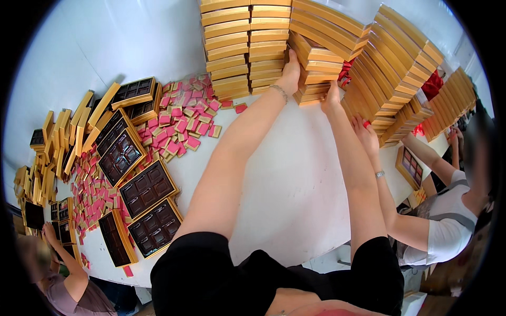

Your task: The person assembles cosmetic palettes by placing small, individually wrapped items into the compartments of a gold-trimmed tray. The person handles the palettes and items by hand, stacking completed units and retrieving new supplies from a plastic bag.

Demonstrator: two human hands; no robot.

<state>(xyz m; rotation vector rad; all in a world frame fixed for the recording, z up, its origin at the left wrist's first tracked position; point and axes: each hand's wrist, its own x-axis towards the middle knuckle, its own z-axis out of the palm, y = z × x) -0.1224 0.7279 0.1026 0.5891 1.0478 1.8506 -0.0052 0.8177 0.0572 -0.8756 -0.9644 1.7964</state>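
Observation:
Both my arms reach forward over the white table [295, 189] to a stack of flat gold boxes [316, 66] at the back. My left hand [291, 73], a bracelet on its wrist, presses against the stack's left side, partly hidden behind its edge. My right hand [331, 98] grips the near right side, low on the stack. More gold boxes [329, 26] sit above at a slant. To the left stand two tall columns of gold boxes [227, 52]; to the right leans another tall stack [392, 63].
Pink-and-gold wrapped squares [176, 126] lie heaped on the left, beside open boxes with dark compartmented trays [147, 189]. A co-worker's hand [366, 134] touches the right stack. Another person's hand [51, 231] is at the far left. Red ribbon [345, 72] shows behind the boxes.

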